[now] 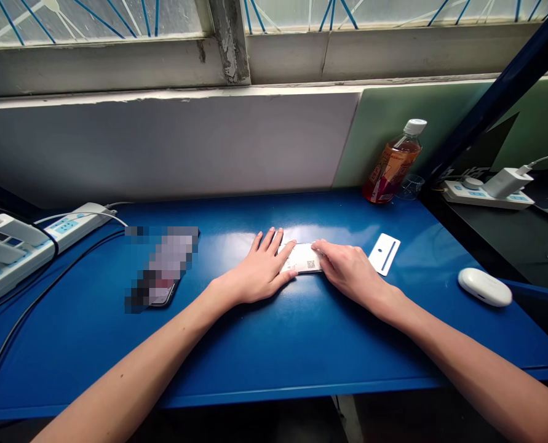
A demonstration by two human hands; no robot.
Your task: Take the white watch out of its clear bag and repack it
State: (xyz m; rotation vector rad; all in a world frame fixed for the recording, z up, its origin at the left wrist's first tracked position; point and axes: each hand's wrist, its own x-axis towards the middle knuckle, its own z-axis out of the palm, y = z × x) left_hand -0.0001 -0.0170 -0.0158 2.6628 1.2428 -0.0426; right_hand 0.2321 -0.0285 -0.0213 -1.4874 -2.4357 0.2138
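A flat white rectangular piece with a printed code (307, 258) lies on the blue tabletop between my hands; a thin dark edge shows along its near side. My left hand (265, 271) rests flat at its left end, fingers spread, with the thumb and index finger touching it. At the right end my right hand (350, 266) is closed, its fingers curled over the corner and the index fingertip on the top surface. The right hand hides that end. Just right of this hand lies a small white card with a slot and a hole (385, 253).
A smartphone (172, 264), partly blurred out, lies to the left. Beyond it are a power strip (82, 223) and black cables (19, 323). A drink bottle (391, 166) stands at the back right, and a white earbud case (484, 287) sits near the right edge.
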